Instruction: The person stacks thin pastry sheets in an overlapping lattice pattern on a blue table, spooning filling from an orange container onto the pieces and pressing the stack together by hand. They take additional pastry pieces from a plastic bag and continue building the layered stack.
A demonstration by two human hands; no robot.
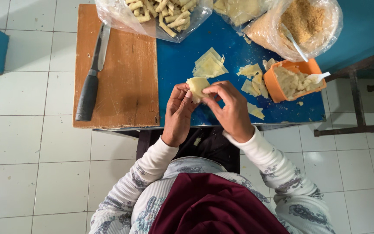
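**Both hands pinched on a thin pastry square above the blue tabletop**

I see the left hand (178, 113) and the right hand (231, 108) meeting at the centre of the view, both closed on one pale yellow wrapper (197, 88). Each grip is a fingertip pinch: the left takes the sheet's 9 o'clock edge, the right its 3 o'clock edge and lower corner. The wrapper is held just above the blue tabletop (182, 65), near its front edge.

I judge the sheet light, limp and easy to tear; it should be held at the edges with soft pressure, never pulled taut. It looks dry, so slipping seems unlikely.

At 12 o'clock from the hands lies a stack of wrappers (209, 66). Toward 2 o'clock sit loose wrapper pieces (253, 80) and an orange tub of filling (291, 79) with a white spoon (317, 77). Further toward 1 o'clock is a bag of crumbs (301, 21), and at 11 o'clock a bag of rolled pieces (161, 13). At 9 o'clock a knife (91, 78) rests on a wooden board (126, 82).
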